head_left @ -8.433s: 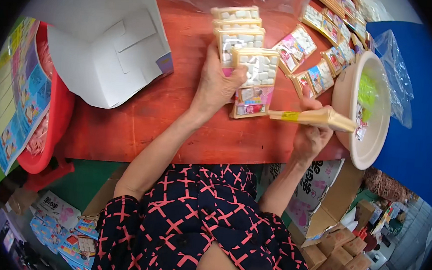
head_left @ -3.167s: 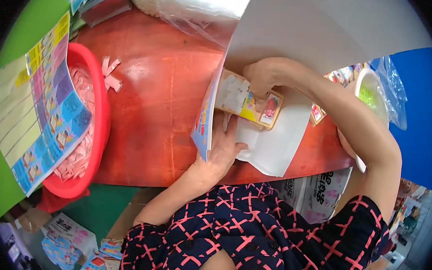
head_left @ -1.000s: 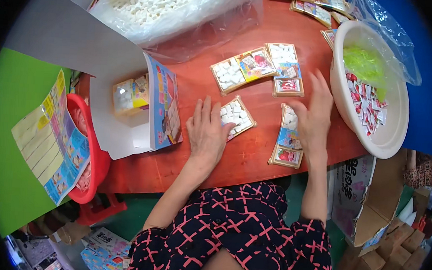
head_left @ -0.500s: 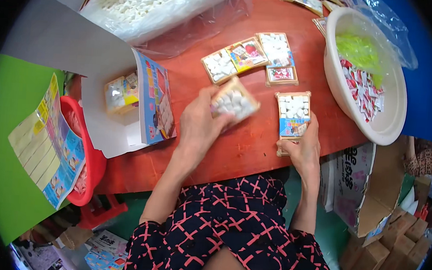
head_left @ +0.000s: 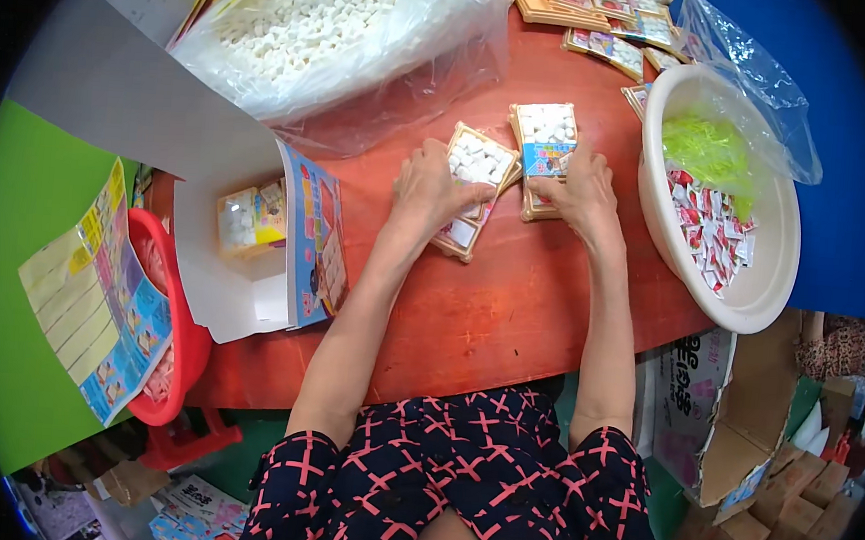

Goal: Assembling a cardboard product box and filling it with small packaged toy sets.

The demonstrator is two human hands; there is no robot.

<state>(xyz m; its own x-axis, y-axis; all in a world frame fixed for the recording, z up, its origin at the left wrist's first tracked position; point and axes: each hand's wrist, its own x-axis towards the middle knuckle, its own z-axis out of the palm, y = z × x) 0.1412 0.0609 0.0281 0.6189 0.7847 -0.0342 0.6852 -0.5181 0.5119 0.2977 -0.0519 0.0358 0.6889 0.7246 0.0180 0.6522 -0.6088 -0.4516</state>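
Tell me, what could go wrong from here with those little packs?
The left hand grips a tray of white pieces that appears to sit askew over another tray, so it might slide off. The left forearm passes close beside the open box and could nudge it. The open bag of white pieces lies beyond the hands; a snag might spill some.

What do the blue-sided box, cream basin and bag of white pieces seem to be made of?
Box: probably cardboard, matte inside, with thin flat panels. Basin: likely plastic, slightly shiny, with a smooth rounded rim. Bag: seemingly plastic film, glossy, with see-through wrinkles.
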